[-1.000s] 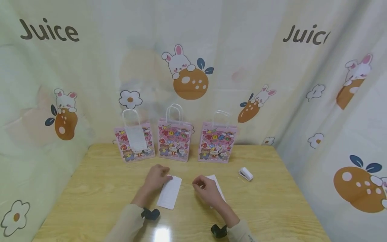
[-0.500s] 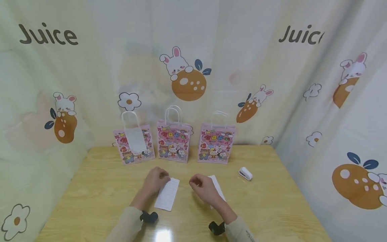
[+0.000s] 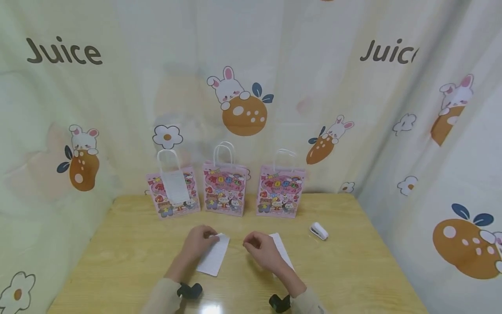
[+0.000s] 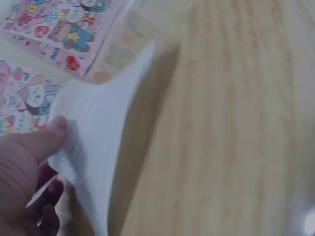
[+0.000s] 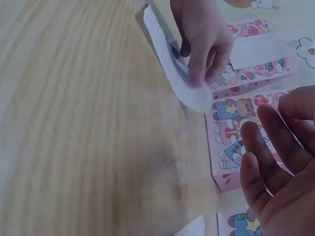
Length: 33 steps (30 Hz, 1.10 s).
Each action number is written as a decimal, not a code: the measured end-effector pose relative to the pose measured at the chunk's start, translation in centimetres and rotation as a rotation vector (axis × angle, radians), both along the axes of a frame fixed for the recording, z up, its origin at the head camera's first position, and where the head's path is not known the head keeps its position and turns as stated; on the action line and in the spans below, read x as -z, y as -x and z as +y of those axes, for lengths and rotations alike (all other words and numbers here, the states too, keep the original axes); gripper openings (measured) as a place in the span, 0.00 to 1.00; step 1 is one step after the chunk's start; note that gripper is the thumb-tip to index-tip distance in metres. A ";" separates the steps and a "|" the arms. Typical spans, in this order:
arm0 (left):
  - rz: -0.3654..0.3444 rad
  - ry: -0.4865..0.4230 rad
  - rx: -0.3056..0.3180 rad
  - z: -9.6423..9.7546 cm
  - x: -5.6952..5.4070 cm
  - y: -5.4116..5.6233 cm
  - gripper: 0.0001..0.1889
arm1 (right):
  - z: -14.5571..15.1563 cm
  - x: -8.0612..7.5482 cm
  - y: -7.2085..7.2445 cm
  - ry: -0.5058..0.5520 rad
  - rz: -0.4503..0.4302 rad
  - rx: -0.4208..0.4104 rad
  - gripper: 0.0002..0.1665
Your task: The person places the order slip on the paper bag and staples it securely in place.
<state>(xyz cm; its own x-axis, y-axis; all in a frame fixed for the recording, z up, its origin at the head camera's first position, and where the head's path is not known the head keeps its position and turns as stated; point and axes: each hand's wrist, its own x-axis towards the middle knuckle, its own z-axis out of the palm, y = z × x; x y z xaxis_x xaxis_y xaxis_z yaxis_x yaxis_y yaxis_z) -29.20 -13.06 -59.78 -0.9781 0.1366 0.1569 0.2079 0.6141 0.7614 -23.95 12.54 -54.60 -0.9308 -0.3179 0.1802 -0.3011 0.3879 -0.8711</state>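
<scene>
A white lined paper slip (image 3: 213, 258) is pinched near its far end by my left hand (image 3: 197, 242). In the left wrist view the slip (image 4: 101, 123) bends up off the wooden table, with the thumb (image 4: 58, 129) on its face and the fingers behind it. My right hand (image 3: 263, 250) hovers to the right of that slip, holding nothing. Its fingers (image 5: 253, 142) are loosely bent and apart in the right wrist view. Partly hidden behind the right hand, a second white slip (image 3: 281, 249) lies on the table.
Three pink cartoon paper bags stand along the back: left (image 3: 192, 192), middle (image 3: 225, 192) and right (image 3: 279, 194). Another white slip (image 3: 175, 187) hangs on the front of the left bag. A small white stapler (image 3: 319, 231) lies right of the hands. Behind rises a printed curtain (image 3: 243, 39).
The left hand has drawn the slip slightly to the left. My right hand has shifted a little left as well. The head view has tilted up slightly; the bags and stapler stay in place.
</scene>
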 end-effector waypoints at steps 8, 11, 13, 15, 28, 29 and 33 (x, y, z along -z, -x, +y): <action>0.124 -0.262 0.012 -0.9 -2.0 0.6 0.03 | 0.8 -1.2 1.6 -0.034 0.027 0.021 0.04; 0.195 -0.262 0.018 -1.0 -3.0 0.9 0.03 | 0.9 -1.6 2.3 -0.017 0.038 0.011 0.04; 0.211 -0.267 0.022 -1.0 -3.7 1.1 0.03 | 1.0 -1.9 2.8 0.001 0.038 0.010 0.03; 0.217 -0.267 0.018 -1.0 -4.3 1.4 0.04 | 1.0 -2.2 3.2 0.020 0.037 0.019 0.03; 0.243 -0.230 -0.022 -3.0 -8.0 2.0 0.08 | 1.8 -2.0 4.9 0.009 -0.010 0.031 0.04; 0.244 -0.223 -0.023 -3.0 -8.4 2.1 0.07 | 1.8 -2.1 5.2 0.002 -0.003 0.032 0.04; 0.231 -0.231 -0.028 -3.1 -10.3 2.7 0.09 | 1.7 -3.4 6.6 -0.008 0.046 0.045 0.02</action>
<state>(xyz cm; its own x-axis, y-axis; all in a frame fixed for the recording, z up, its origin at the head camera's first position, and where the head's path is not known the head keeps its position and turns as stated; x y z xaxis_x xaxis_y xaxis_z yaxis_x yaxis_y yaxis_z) -31.86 -16.12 -49.53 -0.9157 0.0453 0.3993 0.3774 0.4381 0.8159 -30.50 14.20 -51.15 -0.9348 -0.2779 0.2211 -0.3233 0.4083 -0.8537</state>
